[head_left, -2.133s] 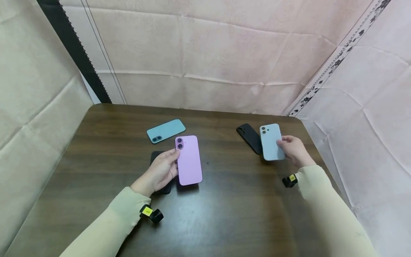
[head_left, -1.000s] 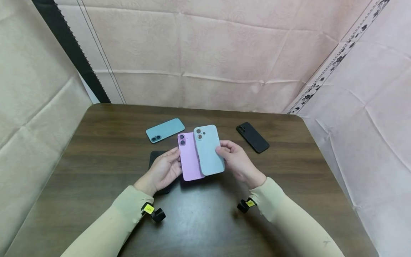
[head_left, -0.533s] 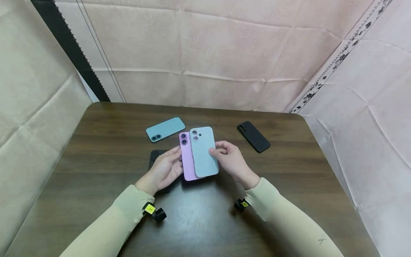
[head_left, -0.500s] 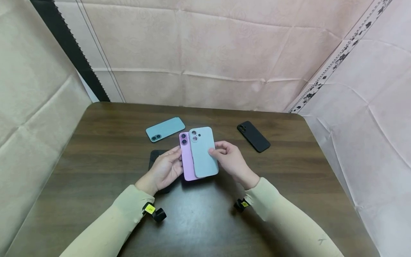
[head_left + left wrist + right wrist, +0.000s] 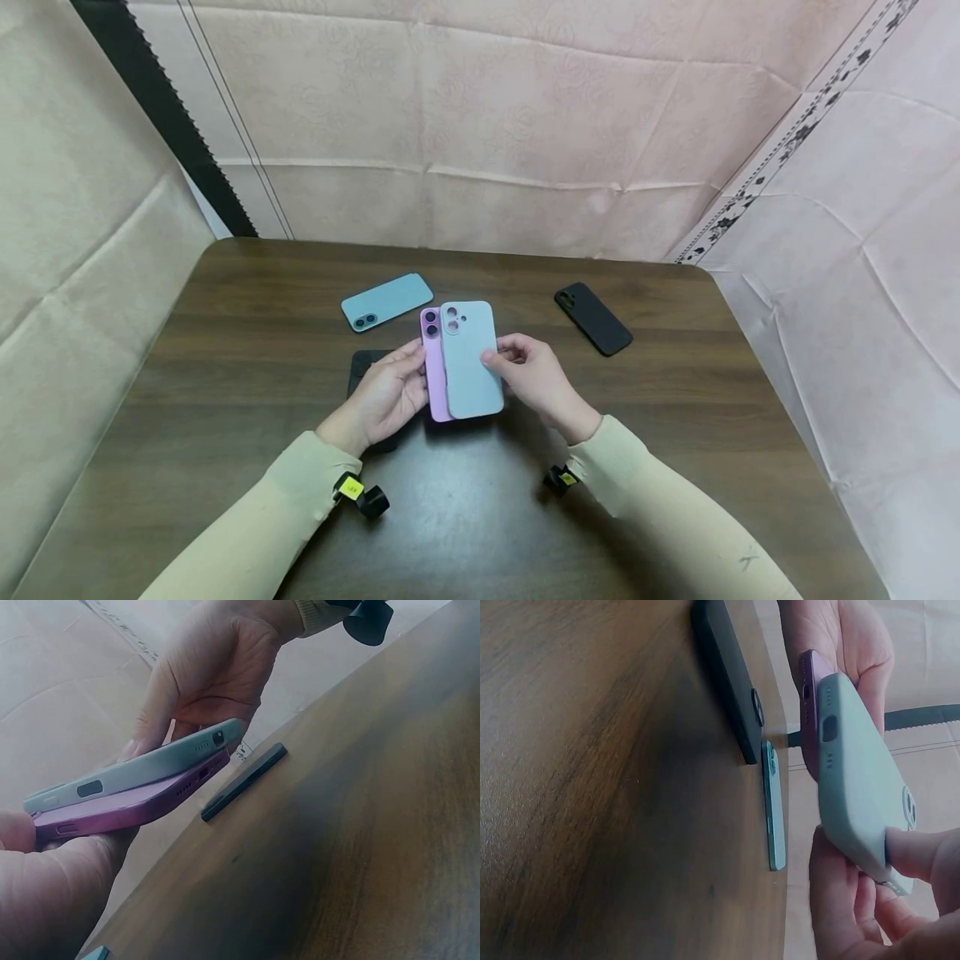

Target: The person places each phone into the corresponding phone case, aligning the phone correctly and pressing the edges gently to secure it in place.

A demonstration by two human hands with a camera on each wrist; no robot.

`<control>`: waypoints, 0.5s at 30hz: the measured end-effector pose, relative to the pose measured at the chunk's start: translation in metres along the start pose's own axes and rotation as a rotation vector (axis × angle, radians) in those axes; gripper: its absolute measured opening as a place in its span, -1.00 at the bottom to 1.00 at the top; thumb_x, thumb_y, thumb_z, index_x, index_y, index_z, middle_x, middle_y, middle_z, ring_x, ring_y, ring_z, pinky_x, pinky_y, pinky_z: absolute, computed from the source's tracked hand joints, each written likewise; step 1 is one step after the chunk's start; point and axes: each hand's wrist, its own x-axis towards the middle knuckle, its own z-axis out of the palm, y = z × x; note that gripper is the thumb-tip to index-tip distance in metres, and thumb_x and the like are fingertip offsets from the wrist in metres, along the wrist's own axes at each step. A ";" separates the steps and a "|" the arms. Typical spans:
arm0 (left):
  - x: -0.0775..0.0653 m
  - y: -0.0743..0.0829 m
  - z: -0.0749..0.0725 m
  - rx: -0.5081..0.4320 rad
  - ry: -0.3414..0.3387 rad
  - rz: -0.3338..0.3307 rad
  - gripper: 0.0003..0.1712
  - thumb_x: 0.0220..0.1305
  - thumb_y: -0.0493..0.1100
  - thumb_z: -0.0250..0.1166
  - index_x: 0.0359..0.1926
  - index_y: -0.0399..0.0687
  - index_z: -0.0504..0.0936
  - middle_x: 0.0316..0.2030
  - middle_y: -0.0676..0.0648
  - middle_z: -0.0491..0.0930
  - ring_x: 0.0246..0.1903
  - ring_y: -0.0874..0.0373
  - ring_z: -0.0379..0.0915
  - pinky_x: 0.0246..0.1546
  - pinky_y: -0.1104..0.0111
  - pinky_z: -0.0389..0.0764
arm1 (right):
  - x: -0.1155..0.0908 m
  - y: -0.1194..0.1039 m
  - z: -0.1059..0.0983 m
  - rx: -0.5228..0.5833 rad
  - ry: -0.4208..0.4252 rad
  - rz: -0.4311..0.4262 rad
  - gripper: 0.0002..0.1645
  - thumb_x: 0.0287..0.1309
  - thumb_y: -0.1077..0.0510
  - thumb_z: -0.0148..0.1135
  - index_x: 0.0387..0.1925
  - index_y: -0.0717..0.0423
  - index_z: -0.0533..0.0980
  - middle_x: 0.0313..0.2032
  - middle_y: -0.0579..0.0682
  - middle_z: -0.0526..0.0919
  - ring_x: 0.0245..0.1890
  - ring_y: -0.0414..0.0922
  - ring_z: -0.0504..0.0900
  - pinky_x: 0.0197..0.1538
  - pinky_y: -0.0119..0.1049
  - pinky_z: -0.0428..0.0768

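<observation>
"Pale blue phone case (image 5: 471, 367): location, holder?"

"Centre of the head frame, raised above the table (image 5: 487, 517). Right hand (image 5: 536, 379) pinches it by the long edge at frame right, thumb on the back face, fingers underneath."

"Companion piece?"

"Purple phone (image 5: 436, 367), behind the case, overlapped save for a strip at frame left. Left hand (image 5: 386, 396) grips that side."

"Alignment?"

"Case offset to frame right of the phone; long axes nearly parallel, running top to bottom. Right hand nearer the case, which lies to its left."

"Remaining stock?"

"Teal phone (image 5: 387, 302), left of centre; black phone or case (image 5: 592, 319), right of centre; second black item (image 5: 363, 364), partly hidden by the left hand."
</observation>
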 end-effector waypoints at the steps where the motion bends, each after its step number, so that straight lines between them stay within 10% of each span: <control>1: 0.000 0.000 0.000 -0.002 0.003 0.001 -0.44 0.57 -0.16 -0.29 0.50 -0.18 -0.08 0.43 -0.21 0.07 0.40 -0.05 0.01 0.33 0.07 0.14 | 0.000 0.001 0.000 -0.014 0.007 -0.008 -0.75 0.20 0.05 0.34 -0.14 0.08 0.59 -0.31 0.09 0.58 -0.30 -0.07 0.55 -0.22 0.03 0.65; 15: 0.000 0.000 0.001 0.004 -0.001 0.007 -0.43 0.57 -0.17 -0.27 0.50 -0.18 -0.07 0.43 -0.20 0.10 0.40 -0.04 0.03 0.33 0.10 0.16 | -0.001 0.000 0.004 0.010 -0.017 -0.042 -0.77 0.19 0.12 0.35 -0.13 0.09 0.61 -0.31 0.12 0.58 -0.31 -0.03 0.63 -0.24 0.00 0.67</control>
